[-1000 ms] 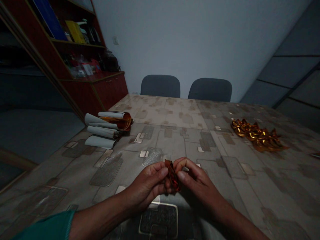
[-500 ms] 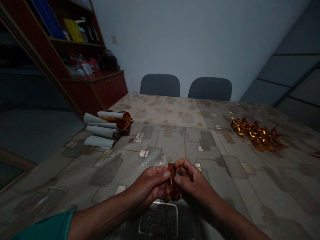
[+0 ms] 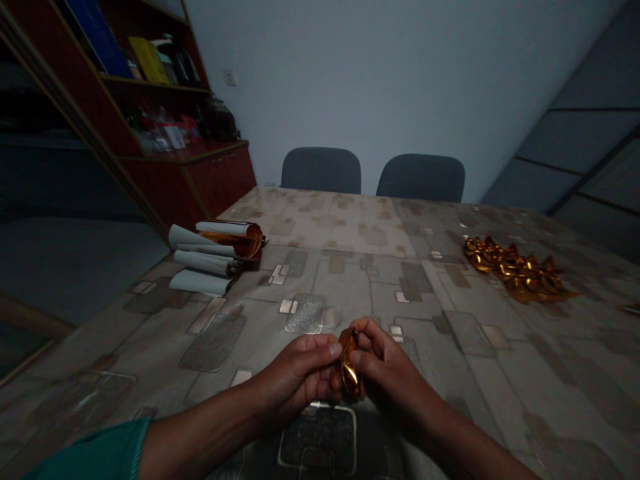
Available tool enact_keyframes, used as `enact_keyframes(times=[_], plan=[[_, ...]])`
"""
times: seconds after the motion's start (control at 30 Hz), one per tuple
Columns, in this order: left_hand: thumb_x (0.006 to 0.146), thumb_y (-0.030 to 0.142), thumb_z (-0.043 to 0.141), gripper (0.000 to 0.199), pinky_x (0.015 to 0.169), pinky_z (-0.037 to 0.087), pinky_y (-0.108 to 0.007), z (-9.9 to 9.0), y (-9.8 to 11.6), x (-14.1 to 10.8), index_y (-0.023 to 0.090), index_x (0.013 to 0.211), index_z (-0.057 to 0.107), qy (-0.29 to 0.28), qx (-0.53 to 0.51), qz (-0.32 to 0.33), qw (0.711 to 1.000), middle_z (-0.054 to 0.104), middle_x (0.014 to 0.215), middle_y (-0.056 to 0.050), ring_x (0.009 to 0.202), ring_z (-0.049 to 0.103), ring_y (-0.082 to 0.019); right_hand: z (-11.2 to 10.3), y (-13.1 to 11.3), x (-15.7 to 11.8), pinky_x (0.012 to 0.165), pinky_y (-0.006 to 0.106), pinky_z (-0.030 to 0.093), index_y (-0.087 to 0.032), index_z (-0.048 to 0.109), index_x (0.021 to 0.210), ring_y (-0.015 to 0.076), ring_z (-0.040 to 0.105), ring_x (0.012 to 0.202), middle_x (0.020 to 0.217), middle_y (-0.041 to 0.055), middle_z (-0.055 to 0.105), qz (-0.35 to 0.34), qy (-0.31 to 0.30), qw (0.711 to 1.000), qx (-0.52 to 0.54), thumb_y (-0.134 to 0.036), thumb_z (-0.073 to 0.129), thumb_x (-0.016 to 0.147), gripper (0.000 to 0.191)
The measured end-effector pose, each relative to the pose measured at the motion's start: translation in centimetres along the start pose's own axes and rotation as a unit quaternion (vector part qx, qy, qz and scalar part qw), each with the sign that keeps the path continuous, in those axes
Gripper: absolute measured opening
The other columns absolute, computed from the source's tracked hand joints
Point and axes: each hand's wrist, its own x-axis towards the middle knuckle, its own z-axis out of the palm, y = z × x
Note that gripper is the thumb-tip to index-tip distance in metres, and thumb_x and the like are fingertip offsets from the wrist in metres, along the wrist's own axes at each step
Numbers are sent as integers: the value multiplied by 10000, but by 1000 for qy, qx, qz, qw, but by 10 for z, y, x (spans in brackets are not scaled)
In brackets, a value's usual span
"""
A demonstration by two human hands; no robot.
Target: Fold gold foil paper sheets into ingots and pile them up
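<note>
A folded piece of shiny gold foil (image 3: 350, 365) stands upright between my hands, low in the middle of the view. My left hand (image 3: 297, 377) pinches its left side between thumb and fingers, and my right hand (image 3: 385, 363) holds its right side. Its lower part is partly hidden by my fingers. Both hands hover just above the patterned table covering (image 3: 380, 287). Farther ahead on the right lies a heap of crumpled gold foil bows (image 3: 515, 272). On the left lie several rolled sheets with gold foil (image 3: 213, 257).
A dark red shelf unit (image 3: 170, 180) holding books and assorted items stands beyond the table at the left. Two dark grey chairs (image 3: 320, 170) (image 3: 420, 177) stand at the far edge. A small reddish item (image 3: 631, 308) lies at the right edge.
The foil piece has turned in my fingers, showing a brighter gold face instead of a darker red-striped one. It now looks more tightly folded, and my hands stay close together around it.
</note>
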Motion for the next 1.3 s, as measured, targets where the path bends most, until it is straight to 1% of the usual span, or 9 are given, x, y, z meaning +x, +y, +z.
enact_keyframes(times=[0.17,0.3,0.43,0.6,0.77,0.93,1.07,1.2,1.3], plan=[[796,363,781,344,562,519,-180,-2,-2,0,52,907,684,4,2,-1,1000,696,750,-132,630,670,-145,-1,3,3,473,216,423,-225,488,927,92,562,516,732,-52,574,-8,-3,1000,-14,-424,771,741,393],[793,366,784,367,576,524,-183,-3,-4,0,50,952,684,-3,-5,-3,1000,700,771,-130,630,669,-137,-1,2,4,456,221,406,-233,475,894,97,545,496,694,-58,557,-14,-1,1000,-28,-427,760,741,377],[806,355,772,349,569,520,-184,-4,-3,0,60,961,667,-13,-9,-14,1000,700,787,-135,652,677,-148,-1,0,3,491,233,411,-219,505,906,99,542,535,713,-40,560,-12,-14,1000,-5,-415,720,788,314],[818,346,765,329,599,528,-205,-4,-3,1,65,936,643,-14,-10,-13,1000,700,809,-147,681,688,-164,0,-1,2,473,233,373,-220,491,881,102,525,516,680,-40,557,-6,-1,1000,-4,-439,729,774,341],[797,363,789,391,581,511,-187,-3,-2,2,59,993,640,-14,-12,-14,1000,697,813,-136,673,686,-156,0,-2,-1,516,245,410,-213,518,964,109,546,560,733,-31,582,-2,-24,1000,21,-404,730,794,332],[792,351,797,337,605,522,-199,-3,-4,2,85,913,629,-10,-16,-10,1000,687,792,-109,677,689,-156,0,-2,-1,481,219,385,-217,505,928,95,527,515,696,-53,571,2,-9,1000,10,-408,751,783,344],[827,353,763,305,616,535,-208,-4,-5,2,83,889,634,-5,-25,-6,1000,680,781,-107,688,698,-165,1,-6,-2,504,227,387,-204,521,931,104,527,548,704,-38,578,7,-7,1000,23,-390,742,793,320],[837,315,747,264,641,544,-226,-4,-3,2,75,890,650,-5,-33,-2,999,683,786,-109,683,692,-160,-1,-8,-4,533,238,397,-204,538,943,118,546,591,734,-25,587,6,-5,999,36,-369,736,800,295],[815,338,768,298,656,537,-229,-3,-2,1,77,903,654,-10,-21,0,1000,695,819,-120,698,689,-159,-2,-7,-4,587,248,425,-203,551,974,126,571,647,781,-18,593,0,-8,999,39,-361,736,803,298]])
